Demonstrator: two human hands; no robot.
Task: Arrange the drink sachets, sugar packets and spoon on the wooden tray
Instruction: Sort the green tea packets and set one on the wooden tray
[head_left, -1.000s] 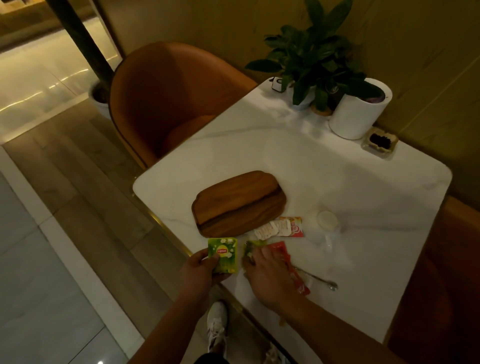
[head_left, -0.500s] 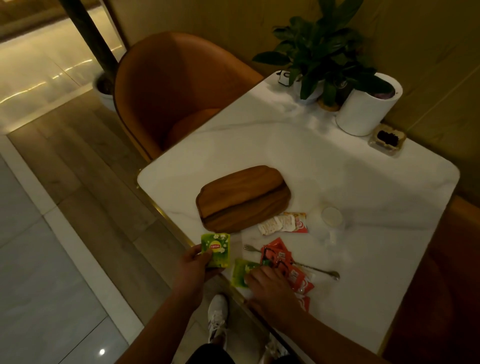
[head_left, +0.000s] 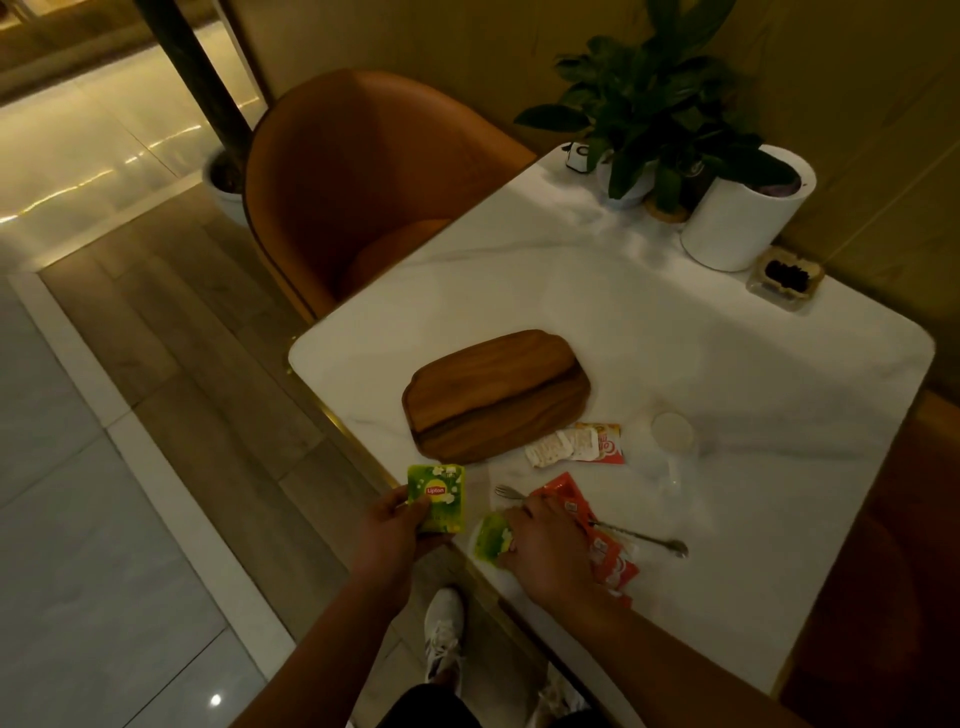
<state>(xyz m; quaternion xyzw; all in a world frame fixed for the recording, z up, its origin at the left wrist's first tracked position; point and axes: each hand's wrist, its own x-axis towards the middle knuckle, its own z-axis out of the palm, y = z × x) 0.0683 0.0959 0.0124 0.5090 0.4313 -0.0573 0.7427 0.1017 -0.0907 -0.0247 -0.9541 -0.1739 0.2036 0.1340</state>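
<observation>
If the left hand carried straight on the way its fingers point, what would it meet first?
The left hand, holding a green Lipton sachet, points up and right toward the wooden tray. The tray's near edge looks like the first thing in that line, with only bare table between, though depth is uncertain.

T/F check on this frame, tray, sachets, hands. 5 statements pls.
1. The wooden tray holds nothing. True.
2. The left hand grips a green Lipton sachet. True.
3. The right hand is lifting the spoon. False: the hand rests on a second green sachet and the red sachets; the spoon lies on the table.
4. The white sugar packets lie on the tray. False: they are on the table beside it.
5. The chair is blue. False: orange.
</observation>
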